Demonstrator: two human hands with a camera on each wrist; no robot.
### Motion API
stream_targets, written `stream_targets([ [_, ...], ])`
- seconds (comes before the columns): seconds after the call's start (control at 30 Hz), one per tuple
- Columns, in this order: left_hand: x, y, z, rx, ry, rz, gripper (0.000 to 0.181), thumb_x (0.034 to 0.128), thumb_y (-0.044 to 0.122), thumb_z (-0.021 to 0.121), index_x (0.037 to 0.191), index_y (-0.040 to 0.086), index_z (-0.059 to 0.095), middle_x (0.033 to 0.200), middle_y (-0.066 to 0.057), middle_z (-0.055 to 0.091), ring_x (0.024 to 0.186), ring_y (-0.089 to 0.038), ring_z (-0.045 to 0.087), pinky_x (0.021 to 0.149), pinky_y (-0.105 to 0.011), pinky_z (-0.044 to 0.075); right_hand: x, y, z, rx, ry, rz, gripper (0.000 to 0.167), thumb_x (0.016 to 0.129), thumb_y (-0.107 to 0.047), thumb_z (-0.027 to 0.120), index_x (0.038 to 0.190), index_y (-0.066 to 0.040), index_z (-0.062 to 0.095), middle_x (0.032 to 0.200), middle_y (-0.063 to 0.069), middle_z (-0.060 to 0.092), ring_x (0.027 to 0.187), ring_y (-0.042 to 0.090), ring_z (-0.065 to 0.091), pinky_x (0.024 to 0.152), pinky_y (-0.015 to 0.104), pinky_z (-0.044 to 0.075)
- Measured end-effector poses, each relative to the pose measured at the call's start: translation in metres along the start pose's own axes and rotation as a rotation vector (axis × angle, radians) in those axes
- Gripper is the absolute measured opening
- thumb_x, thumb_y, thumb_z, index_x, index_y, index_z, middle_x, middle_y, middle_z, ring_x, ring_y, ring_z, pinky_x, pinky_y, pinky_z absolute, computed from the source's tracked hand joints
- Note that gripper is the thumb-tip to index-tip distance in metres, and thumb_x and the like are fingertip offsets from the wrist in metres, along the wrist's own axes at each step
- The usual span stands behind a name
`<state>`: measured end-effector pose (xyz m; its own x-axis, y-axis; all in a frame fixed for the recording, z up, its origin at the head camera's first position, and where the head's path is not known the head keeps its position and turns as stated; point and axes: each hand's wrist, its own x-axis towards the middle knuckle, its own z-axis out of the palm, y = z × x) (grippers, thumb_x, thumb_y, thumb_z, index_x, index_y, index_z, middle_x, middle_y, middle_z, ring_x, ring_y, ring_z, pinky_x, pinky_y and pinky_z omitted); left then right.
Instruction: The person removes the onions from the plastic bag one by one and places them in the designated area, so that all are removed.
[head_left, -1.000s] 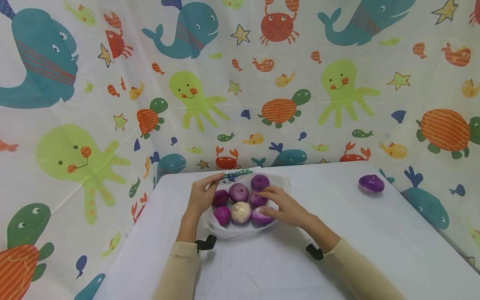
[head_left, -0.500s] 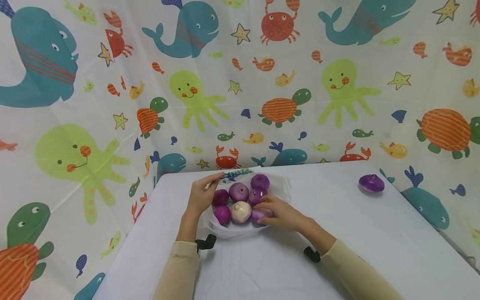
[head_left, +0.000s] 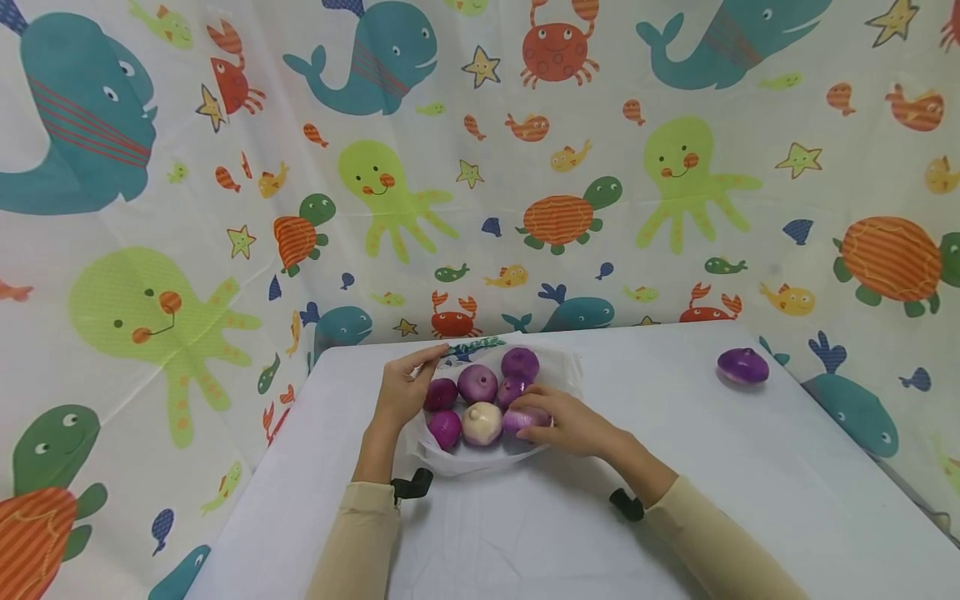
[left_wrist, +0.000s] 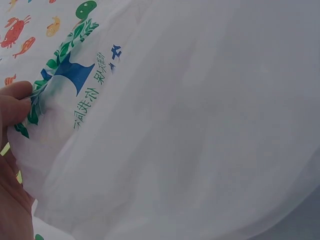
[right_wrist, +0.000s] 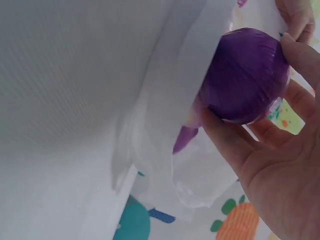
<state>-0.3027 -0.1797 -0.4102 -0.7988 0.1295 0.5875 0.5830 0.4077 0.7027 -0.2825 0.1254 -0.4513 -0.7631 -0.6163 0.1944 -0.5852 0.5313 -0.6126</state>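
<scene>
Several purple onions and a whitish one (head_left: 482, 424) lie together in a white plastic bag (head_left: 457, 468) on the table. My left hand (head_left: 402, 395) pinches the bag's upper left edge, and its thumb and fingers (left_wrist: 18, 102) show on the green-printed rim in the left wrist view. At the bag's right side my right hand (head_left: 573, 422) has its fingers round the front right onion (head_left: 522, 419). The right wrist view shows that purple onion (right_wrist: 245, 75) between the thumb and fingers of the right hand (right_wrist: 280, 150).
A single purple onion (head_left: 742, 367) lies apart at the back right of the white table (head_left: 675, 417). Behind the table hangs a curtain (head_left: 495, 167) printed with sea animals. Dark wrist straps or mounts show at both sleeves.
My right hand has shifted slightly over the front right onion and its fingers have closed round it, the onion turning a little. The left hand keeps its place on the bag.
</scene>
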Motion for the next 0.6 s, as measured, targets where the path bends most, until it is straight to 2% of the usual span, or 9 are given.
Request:
stream_targets([
  [0.1, 0.0, 0.0, 0.0, 0.003, 0.0, 0.0, 0.027, 0.1011, -0.007, 0.059, 0.123, -0.002, 0.074, 0.126, -0.018, 0.074, 0.125, -0.037, 0.068, 0.105, -0.016, 0.049, -0.001, 0.0, -0.007, 0.021, 0.04, -0.021, 0.043, 0.097, -0.035, 0.074, 0.137, -0.021, 0.067, 0.141, 0.005, 0.059, 0.131, 0.026, 0.057, 0.107, 0.052, 0.056],
  [0.3, 0.0, -0.001, 0.0, -0.003, -0.007, -0.005, 0.027, 0.1012, -0.006, 0.059, 0.124, -0.002, 0.074, 0.126, -0.018, 0.074, 0.126, -0.036, 0.067, 0.105, -0.015, 0.049, -0.002, 0.006, -0.017, 0.028, 0.138, -0.031, 0.05, 0.096, -0.034, 0.076, 0.142, -0.022, 0.063, 0.146, 0.005, 0.058, 0.134, 0.027, 0.057, 0.093, 0.042, 0.062],
  [0.43, 0.0, -0.001, -0.001, -0.003, -0.006, -0.008, 0.027, 0.1014, -0.006, 0.059, 0.124, -0.002, 0.074, 0.127, -0.017, 0.074, 0.126, -0.036, 0.067, 0.106, -0.017, 0.049, -0.002, 0.01, -0.022, 0.035, 0.22, -0.019, 0.052, 0.095, -0.033, 0.077, 0.144, -0.024, 0.062, 0.152, 0.01, 0.054, 0.14, 0.034, 0.052, 0.093, 0.051, 0.063],
  [0.6, 0.0, 0.0, -0.001, -0.007, -0.008, -0.008, 0.028, 0.1014, -0.006, 0.059, 0.125, -0.002, 0.073, 0.128, -0.018, 0.073, 0.127, -0.036, 0.067, 0.106, -0.016, 0.049, -0.003, 0.013, -0.03, 0.016, 0.321, -0.027, 0.053, 0.094, -0.027, 0.079, 0.145, -0.024, 0.062, 0.158, 0.016, 0.049, 0.147, 0.042, 0.045, 0.107, 0.063, 0.053],
])
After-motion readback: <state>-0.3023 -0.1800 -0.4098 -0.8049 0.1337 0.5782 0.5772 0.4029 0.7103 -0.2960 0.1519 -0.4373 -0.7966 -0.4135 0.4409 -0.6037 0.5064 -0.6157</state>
